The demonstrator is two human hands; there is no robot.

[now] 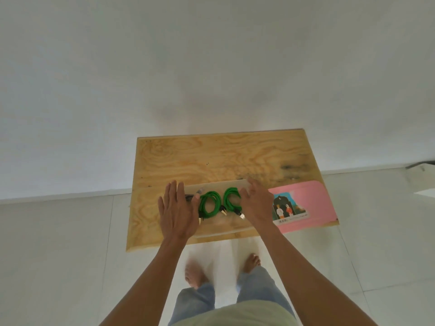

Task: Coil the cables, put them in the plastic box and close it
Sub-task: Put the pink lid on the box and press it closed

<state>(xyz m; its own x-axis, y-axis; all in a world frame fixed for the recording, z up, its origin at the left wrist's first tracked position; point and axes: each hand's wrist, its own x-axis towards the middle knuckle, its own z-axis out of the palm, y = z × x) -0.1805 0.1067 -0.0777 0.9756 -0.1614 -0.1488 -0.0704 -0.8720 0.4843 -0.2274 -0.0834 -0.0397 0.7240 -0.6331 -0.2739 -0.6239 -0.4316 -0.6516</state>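
Where the white wall meets the pale tiled floor (70,243), a plywood counter (211,156) stands, its grain and a dark stain near the far right plainly visible. On its right near corner lies a pink sheet (315,203) with a small printed picture of two figures at its left end. A clear plastic box (219,222) sits at the counter's near edge, left of the pink sheet and touching or overlapping it — cannot tell which. Its transparent lid appears to lie over the top, though the blur makes it unclear whether it is fully seated.

Both forearms reach in from below. Left hand (177,210) — flat, fingers extended and together, palm down on the box's left end; it grips nothing. Right hand (256,203) — fingers curled over the box's right end, far corner under the fingertips; how firmly it grips cannot be told.

Inside the box, between the hands, two green cables (211,203) lie coiled side by side, the right coil partly hidden by the right hand. Metal-tipped plugs show at the coils' near side. A dark item sits at the box's left end, mostly hidden under the left hand.

Below the counter edge: two bare feet (195,274) on the tiles, jeans legs above them.
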